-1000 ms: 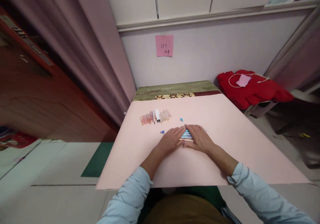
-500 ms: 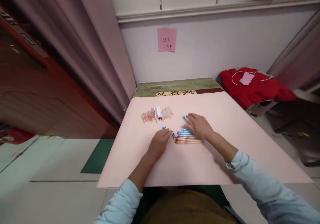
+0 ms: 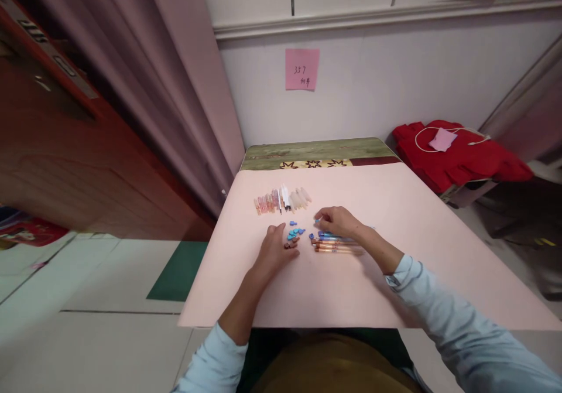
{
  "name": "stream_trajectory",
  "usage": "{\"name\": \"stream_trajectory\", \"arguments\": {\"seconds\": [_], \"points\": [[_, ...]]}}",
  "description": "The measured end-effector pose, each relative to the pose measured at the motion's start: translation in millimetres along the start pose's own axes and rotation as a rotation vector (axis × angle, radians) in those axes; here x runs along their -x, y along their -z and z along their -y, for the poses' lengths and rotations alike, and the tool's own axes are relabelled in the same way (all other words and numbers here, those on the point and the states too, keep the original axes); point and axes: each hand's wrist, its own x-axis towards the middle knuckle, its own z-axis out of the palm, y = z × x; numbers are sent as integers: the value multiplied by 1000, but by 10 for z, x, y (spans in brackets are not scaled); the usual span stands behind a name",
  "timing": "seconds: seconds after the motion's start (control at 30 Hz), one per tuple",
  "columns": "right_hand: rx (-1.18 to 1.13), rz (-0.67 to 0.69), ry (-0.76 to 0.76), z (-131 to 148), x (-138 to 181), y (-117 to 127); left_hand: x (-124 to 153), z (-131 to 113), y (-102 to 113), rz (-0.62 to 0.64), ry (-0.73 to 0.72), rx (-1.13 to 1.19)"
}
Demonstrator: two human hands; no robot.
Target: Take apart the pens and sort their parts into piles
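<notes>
A row of blue and orange pens (image 3: 336,244) lies on the pink table cover (image 3: 395,217). My right hand (image 3: 336,222) rests just above the pens, its fingers curled and pinched on a small blue cap at its fingertips. My left hand (image 3: 276,248) lies on the cover to the left, fingers loosely curled beside a small heap of blue and brown pen caps (image 3: 295,235). Farther back sits a row of clear, pink and white pen parts (image 3: 281,200).
A green patterned table edge (image 3: 314,153) shows behind the cover, against a wall with a pink note (image 3: 301,69). A red cloth with a cord (image 3: 456,153) lies on a seat at the right. Curtain (image 3: 175,88) and a wooden door (image 3: 65,147) stand at the left.
Both hands were pressed together over the pens; they have come apart. Caps now lie in a heap by my left hand, and my right hand has moved to the blue cap.
</notes>
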Motion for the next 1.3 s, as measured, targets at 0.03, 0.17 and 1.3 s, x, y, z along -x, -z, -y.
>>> {"name": "stream_trajectory", "arguments": {"seconds": [0.03, 0.17, 1.3], "points": [[7, 27, 2, 52, 22, 12, -33, -29, -14, 16, 1, 14], [175, 25, -46, 244, 60, -37, -236, -134, -126, 2, -11, -21], [-150, -240, -136, -385, 116, -91, -465, -113, -339, -230, -109, -3]]}}
